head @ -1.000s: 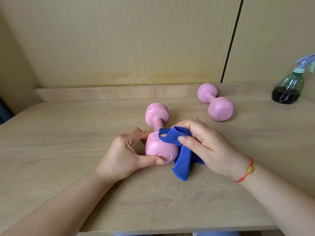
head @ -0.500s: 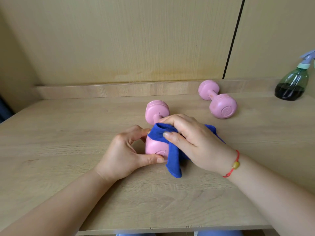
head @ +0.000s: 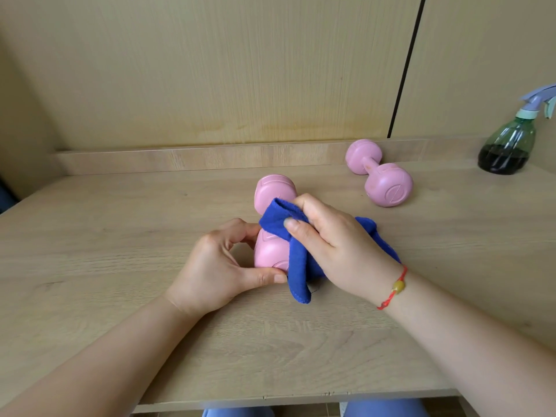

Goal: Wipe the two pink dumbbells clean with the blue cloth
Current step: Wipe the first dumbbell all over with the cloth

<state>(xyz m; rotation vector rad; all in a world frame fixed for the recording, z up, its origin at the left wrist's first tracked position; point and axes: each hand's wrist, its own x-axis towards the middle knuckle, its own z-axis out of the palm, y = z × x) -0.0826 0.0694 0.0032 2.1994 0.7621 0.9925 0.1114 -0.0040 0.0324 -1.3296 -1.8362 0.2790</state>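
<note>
Bracing near dumbbell [head: 270, 254] at bench [head: 90, 251] centre with left hand [head: 216, 266], fingers [head: 264, 278] clamped round its near head to stop rolling, pressing cloth [head: 298, 266] onto the handle with right hand [head: 337, 251], fingers [head: 301, 230] pinching a fold, leaving second dumbbell [head: 382, 176] by back edge for later.

Person: two bare forearms and two hands in view. Right wrist: thin red cord bracelet [head: 390, 296], single loop, strung with one oval amber-yellow bead [head: 398, 286] on the upper side of the wrist. Left hand [head: 216, 275] and right hand [head: 337, 251]: short, rounded, plain nails. Lower body: blue fabric over both legs, left [head: 237, 412] and right [head: 385, 407], showing as two rounded patches below the front edge of the worktop [head: 90, 236]; garment type cannot be told.
</note>
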